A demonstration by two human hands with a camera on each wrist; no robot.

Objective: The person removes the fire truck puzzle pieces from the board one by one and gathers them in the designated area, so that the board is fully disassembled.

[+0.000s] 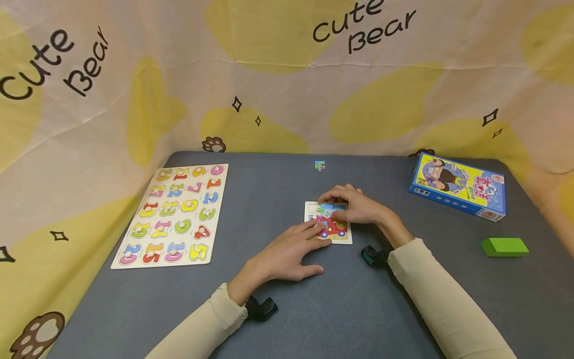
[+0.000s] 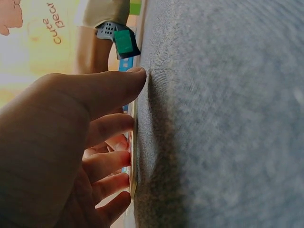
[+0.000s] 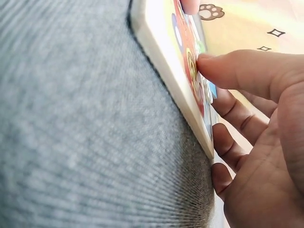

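Note:
A small jigsaw puzzle [image 1: 343,240] with a red vehicle picture lies in a pale frame on the dark table. My left hand [image 1: 287,252] rests its outstretched fingertips on the puzzle's left and lower part, thumb spread toward the table. Over the upper right part, my right hand [image 1: 358,205] bends its fingers past the far edge, with the thumb on the picture. Between that thumb and the forefinger, a blue puzzle piece [image 2: 125,64] [image 3: 212,90] stands slightly proud of the picture. Beyond the frame lies a loose puzzle piece [image 1: 320,165].
On the left lies a white board [image 1: 215,214] of colourful numbers. A blue and yellow box [image 1: 462,184] sits at the back right, with a green block [image 1: 505,247] nearer. A printed cloth [image 1: 278,89] hangs behind the table.

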